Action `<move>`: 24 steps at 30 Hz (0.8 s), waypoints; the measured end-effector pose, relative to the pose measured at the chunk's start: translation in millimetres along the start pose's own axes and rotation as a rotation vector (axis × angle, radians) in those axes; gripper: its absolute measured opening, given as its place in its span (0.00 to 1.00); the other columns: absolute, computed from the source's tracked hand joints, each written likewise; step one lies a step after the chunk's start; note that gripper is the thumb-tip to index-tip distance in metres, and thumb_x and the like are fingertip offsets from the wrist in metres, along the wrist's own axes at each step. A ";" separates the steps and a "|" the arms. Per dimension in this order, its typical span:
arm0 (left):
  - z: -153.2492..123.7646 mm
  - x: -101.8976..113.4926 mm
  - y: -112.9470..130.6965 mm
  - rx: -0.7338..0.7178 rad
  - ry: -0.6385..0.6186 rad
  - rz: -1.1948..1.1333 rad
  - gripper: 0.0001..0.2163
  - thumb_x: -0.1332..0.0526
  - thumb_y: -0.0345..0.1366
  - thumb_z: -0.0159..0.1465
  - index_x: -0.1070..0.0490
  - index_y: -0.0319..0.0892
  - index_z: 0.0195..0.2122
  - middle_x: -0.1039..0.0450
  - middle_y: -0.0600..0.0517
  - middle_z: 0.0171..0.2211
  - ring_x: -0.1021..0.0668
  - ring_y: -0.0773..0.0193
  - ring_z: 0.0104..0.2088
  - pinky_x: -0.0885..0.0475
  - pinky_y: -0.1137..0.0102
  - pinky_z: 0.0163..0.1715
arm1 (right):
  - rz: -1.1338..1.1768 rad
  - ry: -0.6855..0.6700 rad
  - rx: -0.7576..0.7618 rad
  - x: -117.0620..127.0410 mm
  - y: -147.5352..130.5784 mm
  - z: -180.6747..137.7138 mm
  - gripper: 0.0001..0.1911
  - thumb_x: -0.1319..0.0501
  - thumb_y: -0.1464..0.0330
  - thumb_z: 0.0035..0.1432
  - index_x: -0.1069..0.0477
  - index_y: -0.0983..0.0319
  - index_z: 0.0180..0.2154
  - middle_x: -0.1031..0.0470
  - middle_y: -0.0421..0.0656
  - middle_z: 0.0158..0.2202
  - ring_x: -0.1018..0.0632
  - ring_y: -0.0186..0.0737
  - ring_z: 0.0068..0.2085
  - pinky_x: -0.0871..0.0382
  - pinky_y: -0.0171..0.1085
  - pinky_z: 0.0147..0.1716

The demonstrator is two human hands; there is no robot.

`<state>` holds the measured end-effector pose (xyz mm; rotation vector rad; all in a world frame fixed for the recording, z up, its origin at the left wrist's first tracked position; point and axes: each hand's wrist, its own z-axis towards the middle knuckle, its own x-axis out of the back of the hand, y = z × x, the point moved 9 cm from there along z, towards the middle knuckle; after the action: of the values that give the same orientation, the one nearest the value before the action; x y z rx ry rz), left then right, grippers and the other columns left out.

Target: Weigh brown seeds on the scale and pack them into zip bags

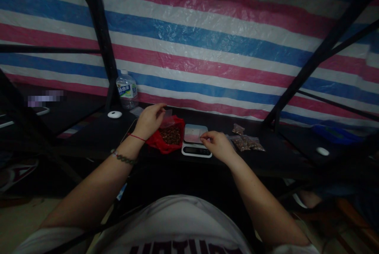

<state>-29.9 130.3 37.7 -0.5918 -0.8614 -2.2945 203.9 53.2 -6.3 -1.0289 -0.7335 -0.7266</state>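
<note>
Now, the left hand (150,120) is up over the red bag (161,143), thumb and fingers pinched together on a small clear bag (168,119) that hangs just above the heap of brown pieces (171,135) inside. Across from it the right hand (217,143) sits at the near right corner of the white scale (194,150), fingertips touching the edge of its plate. The fingers look loosely curled, and I cannot tell whether they are nipping something or only resting there. The red bag lies open on the dark surface (97,135), just beside the scale's left side, so the clear bag is close to the plate. Just right of the scale a few filled packets (247,142) lie in a loose cluster near the right hand. Further back a water bottle (126,88) stands against the striped tarp (207,41), with a small white round object (114,114) near its foot. To handle this bit well, I'd say the thin bag's mouth wants holding open rather than pinched flat. It should also stay low over the red bag, so stray pieces drop back into the heap and not onto the dark surface, where they would be hard to spot. Any weight from the right hand on the plate would likely upset a reading, so a light touch on the scale's body looks the safer hold. It's dim in here, and the display cannot be read.
</note>
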 end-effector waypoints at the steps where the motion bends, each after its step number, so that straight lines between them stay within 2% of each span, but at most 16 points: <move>1: 0.1 1.1 -3.4 0.040 0.018 -0.065 0.16 0.45 0.34 0.61 0.29 0.37 0.49 0.23 0.46 0.40 0.23 0.59 0.41 0.29 0.63 0.46 | 0.015 -0.005 -0.003 -2.3 1.4 0.3 0.09 0.42 0.69 0.57 0.23 0.63 0.35 0.21 0.45 0.34 0.25 0.37 0.32 0.34 0.35 0.35; 3: -0.3 1.8 -7.5 0.112 0.053 -0.227 0.16 0.44 0.34 0.60 0.31 0.37 0.49 0.24 0.47 0.38 0.23 0.61 0.38 0.28 0.65 0.43 | 0.079 -0.002 -0.018 -6.9 5.5 0.7 0.10 0.41 0.67 0.57 0.24 0.63 0.39 0.22 0.45 0.36 0.26 0.35 0.30 0.34 0.34 0.32; 5: -1.7 -0.9 -4.1 0.154 0.062 -0.409 0.17 0.42 0.35 0.59 0.32 0.36 0.49 0.24 0.47 0.38 0.23 0.62 0.38 0.27 0.65 0.42 | 0.182 0.019 -0.051 -10.6 10.7 0.7 0.18 0.40 0.65 0.56 0.28 0.63 0.48 0.23 0.46 0.41 0.28 0.32 0.26 0.35 0.33 0.28; 8: -6.8 -9.8 16.2 0.168 0.016 -0.663 0.19 0.39 0.38 0.57 0.33 0.37 0.49 0.25 0.47 0.38 0.23 0.62 0.38 0.27 0.66 0.41 | 0.385 0.053 -0.102 -14.5 14.7 0.0 0.34 0.36 0.61 0.52 0.40 0.61 0.59 0.28 0.49 0.51 0.31 0.28 0.24 0.35 0.32 0.25; 10: -12.5 -17.0 34.3 0.173 -0.042 -0.780 0.20 0.37 0.38 0.56 0.34 0.39 0.48 0.26 0.48 0.38 0.23 0.62 0.39 0.26 0.66 0.41 | 0.538 0.051 -0.122 -16.8 12.8 -0.6 0.38 0.35 0.60 0.50 0.44 0.60 0.61 0.29 0.50 0.52 0.29 0.29 0.25 0.34 0.32 0.25; 12: -18.7 -22.1 50.7 0.172 -0.093 -0.860 0.19 0.37 0.38 0.55 0.33 0.39 0.48 0.26 0.48 0.37 0.23 0.63 0.38 0.26 0.67 0.41 | 0.676 0.007 -0.137 -20.2 8.7 -0.9 0.34 0.34 0.60 0.48 0.37 0.61 0.56 0.25 0.47 0.45 0.28 0.30 0.26 0.34 0.32 0.25; 14: -23.2 -24.3 61.4 0.165 -0.128 -0.901 0.19 0.37 0.38 0.55 0.32 0.40 0.48 0.26 0.49 0.37 0.23 0.64 0.38 0.27 0.68 0.40 | 0.764 -0.015 -0.144 -19.1 5.3 -1.1 0.22 0.33 0.60 0.47 0.29 0.63 0.44 0.23 0.43 0.33 0.28 0.32 0.26 0.35 0.31 0.25; 17: -25.9 -25.7 65.7 0.158 -0.185 -0.872 0.19 0.37 0.36 0.55 0.32 0.39 0.48 0.27 0.50 0.35 0.24 0.65 0.35 0.27 0.70 0.37 | 0.795 0.025 -0.123 -8.1 4.3 -0.7 0.13 0.33 0.60 0.46 0.28 0.63 0.29 0.25 0.40 0.26 0.27 0.33 0.26 0.33 0.32 0.27; 19: -27.2 -31.1 66.5 0.158 -0.285 -0.815 0.18 0.37 0.37 0.55 0.30 0.39 0.47 0.26 0.50 0.33 0.24 0.66 0.32 0.28 0.71 0.32 | 0.754 0.021 -0.095 -2.6 3.5 -0.8 0.12 0.34 0.60 0.48 0.28 0.63 0.28 0.24 0.41 0.27 0.26 0.35 0.28 0.31 0.34 0.30; 21: -29.1 -37.2 68.8 0.143 -0.393 -0.740 0.15 0.37 0.40 0.55 0.27 0.39 0.41 0.25 0.50 0.32 0.24 0.65 0.30 0.28 0.72 0.30 | 0.680 -0.006 -0.067 -0.2 2.1 -1.2 0.11 0.35 0.61 0.50 0.26 0.63 0.29 0.24 0.41 0.28 0.25 0.36 0.30 0.31 0.35 0.33; 24: -29.4 -38.5 72.4 0.103 -0.428 -0.629 0.13 0.39 0.44 0.57 0.24 0.39 0.32 0.23 0.49 0.30 0.24 0.63 0.30 0.29 0.72 0.28 | 0.588 0.003 -0.047 4.0 2.8 -2.2 0.11 0.37 0.61 0.53 0.25 0.63 0.30 0.24 0.42 0.28 0.25 0.37 0.31 0.31 0.36 0.34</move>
<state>40.9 80.9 25.8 -0.8808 -1.5392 -2.6884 208.9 51.5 -5.1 -1.2092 -0.3769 -0.2365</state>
